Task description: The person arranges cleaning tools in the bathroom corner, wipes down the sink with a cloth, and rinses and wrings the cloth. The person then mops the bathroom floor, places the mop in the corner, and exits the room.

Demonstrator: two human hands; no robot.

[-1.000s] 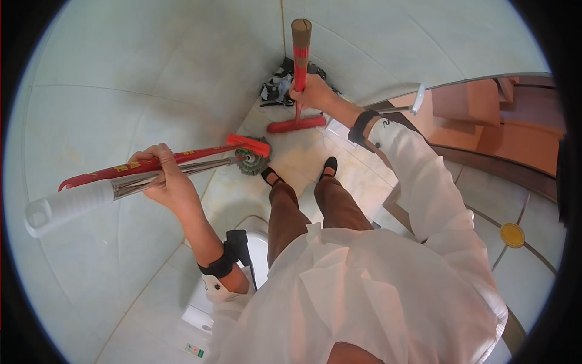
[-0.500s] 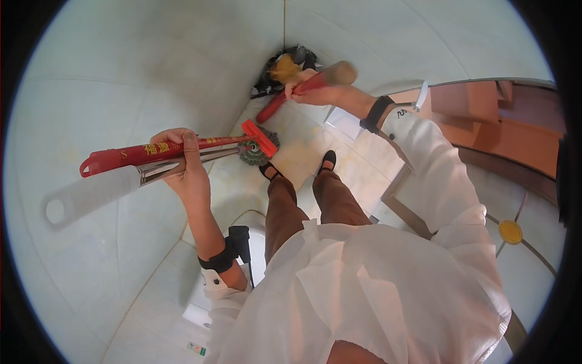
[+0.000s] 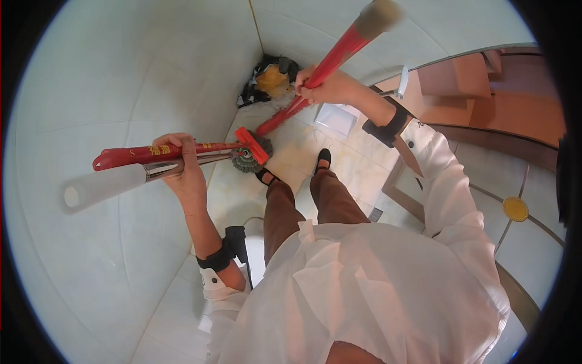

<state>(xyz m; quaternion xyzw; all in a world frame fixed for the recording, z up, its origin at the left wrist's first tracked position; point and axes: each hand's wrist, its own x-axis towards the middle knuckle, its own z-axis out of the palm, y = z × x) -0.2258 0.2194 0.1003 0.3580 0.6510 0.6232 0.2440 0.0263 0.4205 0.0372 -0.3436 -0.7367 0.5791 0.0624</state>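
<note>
My left hand (image 3: pixel 187 167) is closed around two handles side by side. One belongs to a red scraper (image 3: pixel 124 156) with yellow characters and an orange bar-shaped head. The other is a metal-shafted mop (image 3: pixel 106 187) with a white grip; its round grey-green head (image 3: pixel 245 161) shows behind the orange one. In my right hand (image 3: pixel 316 88) is a thick red pole (image 3: pixel 338 53), tilted, with a blurred brownish upper end. Its lower red part reaches down toward the floor near the orange head; what kind of tool it is I cannot make out.
A black bag with something yellow (image 3: pixel 271 82) lies in the wall corner. A white bin-like box (image 3: pixel 335 119) stands on the tiled floor below my right forearm. A door handle (image 3: pixel 402 82) and an open doorway are at right. Part of a white toilet (image 3: pixel 256 250) shows beside my legs.
My right hand has moved slightly right, and the red pole has swung steeper, its brownish end going up and right. My left hand keeps its hold on the scraper and mop.
</note>
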